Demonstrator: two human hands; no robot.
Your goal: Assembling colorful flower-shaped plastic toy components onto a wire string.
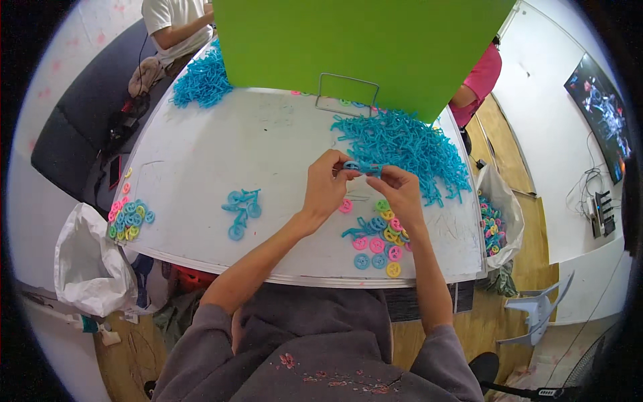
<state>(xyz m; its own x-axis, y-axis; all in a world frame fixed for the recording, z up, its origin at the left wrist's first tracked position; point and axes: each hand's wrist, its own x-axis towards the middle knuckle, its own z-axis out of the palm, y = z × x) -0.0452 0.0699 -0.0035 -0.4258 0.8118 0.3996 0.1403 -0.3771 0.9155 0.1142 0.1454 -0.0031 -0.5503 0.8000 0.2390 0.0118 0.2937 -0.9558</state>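
Both my hands are raised over the white table (221,154) and pinch one small blue plastic piece (362,167) between them. My left hand (326,185) holds its left end with thumb and fingers. My right hand (400,191) holds its right end. Below my hands lie several small wheels (380,245) in pink, yellow, green and blue. A big heap of blue plastic sticks (405,146) lies just beyond my right hand. A finished-looking blue assembly with wheels (241,209) rests on the table to the left.
A green board (362,47) stands at the table's far edge, with a wire stand (348,90) before it. Another blue heap (201,80) lies far left, coloured wheels (128,218) at the left edge. White bags (87,261) (502,201) hang at both sides. Two other people sit beyond.
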